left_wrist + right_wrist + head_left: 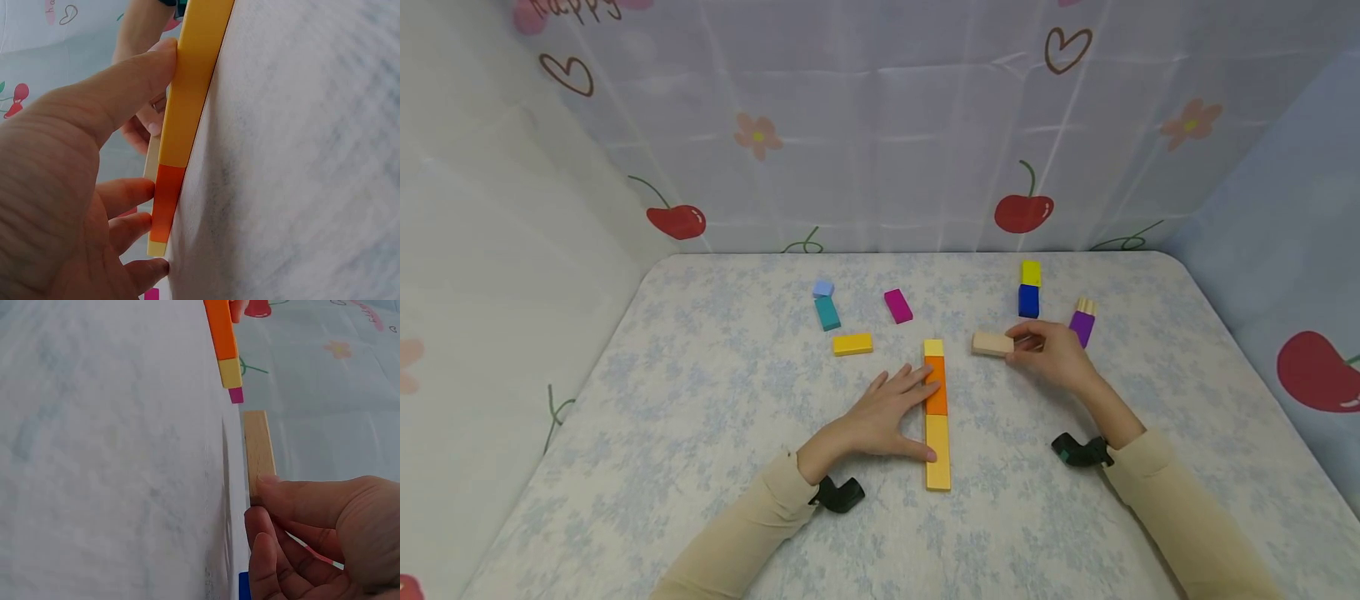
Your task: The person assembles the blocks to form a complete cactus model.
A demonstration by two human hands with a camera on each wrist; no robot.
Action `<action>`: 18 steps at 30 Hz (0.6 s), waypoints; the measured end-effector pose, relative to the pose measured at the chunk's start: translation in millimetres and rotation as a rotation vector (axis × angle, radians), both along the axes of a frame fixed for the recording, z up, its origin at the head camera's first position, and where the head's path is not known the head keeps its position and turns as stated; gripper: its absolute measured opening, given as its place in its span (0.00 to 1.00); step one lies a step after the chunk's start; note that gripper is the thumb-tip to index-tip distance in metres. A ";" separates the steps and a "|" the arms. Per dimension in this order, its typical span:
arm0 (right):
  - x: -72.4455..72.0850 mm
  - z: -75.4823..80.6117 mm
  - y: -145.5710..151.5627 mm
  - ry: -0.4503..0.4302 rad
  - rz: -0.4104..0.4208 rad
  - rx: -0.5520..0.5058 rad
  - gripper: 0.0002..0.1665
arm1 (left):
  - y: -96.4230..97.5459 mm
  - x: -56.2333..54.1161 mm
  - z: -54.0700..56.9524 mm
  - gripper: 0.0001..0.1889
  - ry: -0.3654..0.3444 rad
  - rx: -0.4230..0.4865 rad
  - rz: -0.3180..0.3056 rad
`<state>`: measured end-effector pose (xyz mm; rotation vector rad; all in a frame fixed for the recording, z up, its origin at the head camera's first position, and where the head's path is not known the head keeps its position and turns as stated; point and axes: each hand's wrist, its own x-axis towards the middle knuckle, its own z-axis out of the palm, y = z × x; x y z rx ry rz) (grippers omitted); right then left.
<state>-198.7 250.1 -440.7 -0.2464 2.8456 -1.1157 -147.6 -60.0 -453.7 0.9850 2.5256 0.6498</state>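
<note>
In the head view, a row of blocks runs up the middle of the table: a long yellow-orange block (937, 467), an orange block (936, 400) and a small pale yellow block (933, 347) at the far end. My left hand (880, 417) lies along the row with fingers spread, its fingertips touching the orange block and its thumb on the yellow-orange one. To the right, my right hand (1054, 357) pinches one end of a plain wooden block (992, 344). The right wrist view shows that wooden block (258, 450) between thumb and fingers, its free end pointing away.
Beyond the left hand lie a yellow block (852, 344), a teal block (827, 313), a light blue block (823, 288) and a magenta block (898, 306). Farther right are a bright yellow block (1031, 272), a dark blue block (1028, 301) and a purple block (1081, 327) with pale sticks.
</note>
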 end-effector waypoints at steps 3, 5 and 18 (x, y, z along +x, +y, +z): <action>4.3 -0.4 -3.8 0.010 0.020 -0.007 0.20 | 0.1 -0.2 0.0 0.50 0.000 0.000 0.002; 6.9 -0.7 -7.0 0.020 0.036 -0.014 0.19 | 0.1 0.0 0.3 0.50 -0.002 0.000 0.003; 18.0 1.0 -22.3 0.023 0.110 -0.028 0.18 | 0.8 0.3 2.0 0.51 -0.010 -0.006 0.008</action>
